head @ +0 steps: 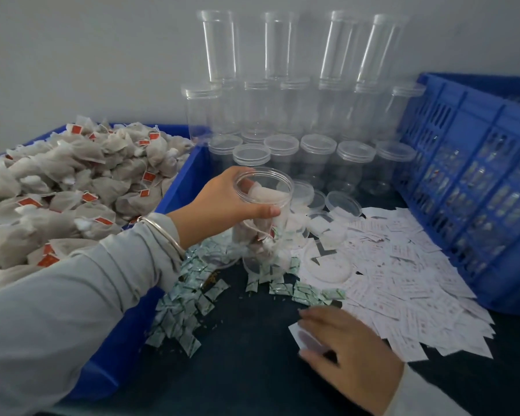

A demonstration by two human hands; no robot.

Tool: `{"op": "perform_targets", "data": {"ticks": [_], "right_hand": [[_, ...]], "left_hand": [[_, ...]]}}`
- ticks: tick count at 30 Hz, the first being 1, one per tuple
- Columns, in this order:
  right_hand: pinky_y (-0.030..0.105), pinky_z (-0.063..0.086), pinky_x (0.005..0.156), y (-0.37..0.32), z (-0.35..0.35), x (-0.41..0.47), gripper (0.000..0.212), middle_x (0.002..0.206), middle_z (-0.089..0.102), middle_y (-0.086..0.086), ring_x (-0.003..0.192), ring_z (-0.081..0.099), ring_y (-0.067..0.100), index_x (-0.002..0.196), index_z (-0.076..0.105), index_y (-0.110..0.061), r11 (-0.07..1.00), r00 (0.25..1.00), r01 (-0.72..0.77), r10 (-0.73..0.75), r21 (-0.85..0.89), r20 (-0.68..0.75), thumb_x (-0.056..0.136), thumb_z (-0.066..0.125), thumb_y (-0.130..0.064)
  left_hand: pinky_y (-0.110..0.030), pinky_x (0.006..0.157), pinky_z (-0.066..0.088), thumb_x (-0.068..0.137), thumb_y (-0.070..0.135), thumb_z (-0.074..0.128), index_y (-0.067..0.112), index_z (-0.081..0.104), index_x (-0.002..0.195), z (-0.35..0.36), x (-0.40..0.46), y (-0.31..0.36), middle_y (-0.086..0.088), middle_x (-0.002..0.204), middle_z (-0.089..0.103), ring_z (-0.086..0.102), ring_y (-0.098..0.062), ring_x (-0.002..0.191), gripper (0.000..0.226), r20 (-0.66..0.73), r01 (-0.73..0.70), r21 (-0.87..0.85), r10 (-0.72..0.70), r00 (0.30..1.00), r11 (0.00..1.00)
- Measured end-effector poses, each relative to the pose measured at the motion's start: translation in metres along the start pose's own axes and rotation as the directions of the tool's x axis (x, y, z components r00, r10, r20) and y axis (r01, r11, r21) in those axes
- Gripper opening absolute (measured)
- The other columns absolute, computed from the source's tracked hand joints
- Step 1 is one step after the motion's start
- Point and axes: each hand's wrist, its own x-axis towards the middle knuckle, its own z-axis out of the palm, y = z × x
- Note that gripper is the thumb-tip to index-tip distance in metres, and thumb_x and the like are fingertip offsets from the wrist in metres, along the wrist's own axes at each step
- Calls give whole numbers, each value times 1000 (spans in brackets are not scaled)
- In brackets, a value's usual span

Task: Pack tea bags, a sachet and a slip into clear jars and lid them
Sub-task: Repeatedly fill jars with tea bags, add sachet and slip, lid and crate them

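Note:
My left hand grips an open clear jar near its rim, holding it above the dark table. Several tea bags lie inside the jar. My right hand is low at the front, pinching a small white slip between thumb and fingers. A blue bin at the left is heaped with grey tea bags with red tags. Small green-white sachets are scattered under and beside the jar. White paper slips spread over the table's right half.
Lidded empty clear jars are stacked in rows against the back wall. Loose clear lids lie behind the slips, and one lid rests on them. A blue slatted crate stands at the right.

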Motion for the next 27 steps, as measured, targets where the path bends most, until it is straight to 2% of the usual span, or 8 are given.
{"op": "perform_targets", "data": {"ticks": [4,7,9,13,17,20,23,27], "right_hand": [[20,47,92,0,13,-20,74,115,68,-7,108,63,9,102,75,-20,980,994,106,-104,-166,17,97,11,-57],[20,49,86,3,14,-16,38,106,71,-6,99,67,9,94,77,-19,970,984,155,-168,-190,-55,87,55,-50],[19,51,82,5,15,-13,41,100,73,-7,94,69,9,90,78,-18,978,983,148,-162,-145,-89,57,88,-38],[17,52,78,7,18,-8,43,89,74,-9,85,70,6,81,78,-18,990,981,122,-132,-76,-145,43,95,-24],[18,55,72,7,17,-4,31,80,74,-9,76,70,6,75,78,-18,996,980,82,-78,16,-182,49,93,-11],[19,56,74,7,-5,5,12,83,74,-7,77,68,2,86,77,-16,992,958,14,23,126,-286,74,78,-16],[3,44,85,9,-47,19,36,90,68,-9,86,61,-5,95,74,-12,981,861,-37,127,189,-492,91,51,-40],[10,47,84,14,-91,49,25,92,65,-7,84,63,1,102,69,-9,977,708,-60,185,203,-681,88,64,-28]], "left_hand": [[-12,71,38,44,63,79,29,51,124,9,5,3,17,105,58,56,2,97,92,4,14,10,-14,1000,1000],[-11,68,37,49,57,83,32,49,118,18,7,6,17,102,58,55,4,92,81,14,34,11,-34,999,999],[-11,67,36,51,55,84,33,47,116,24,8,9,17,102,57,54,5,91,78,28,41,12,-41,999,999],[-11,69,36,52,53,85,35,45,114,37,8,15,17,106,57,53,5,94,76,66,34,1,-34,997,999],[-18,81,41,54,51,85,29,47,125,44,6,17,11,114,57,55,-4,103,84,122,9,34,-13,992,999],[-20,85,40,53,50,85,29,46,128,44,2,15,12,117,57,54,-5,107,87,166,-11,54,2,986,998],[-19,85,40,53,47,87,28,43,132,43,-3,14,12,118,56,54,-5,107,92,224,-19,71,2,975,997],[-7,77,39,51,46,87,28,41,135,42,-8,15,13,119,55,53,4,101,97,268,-56,76,34,963,995]]}}
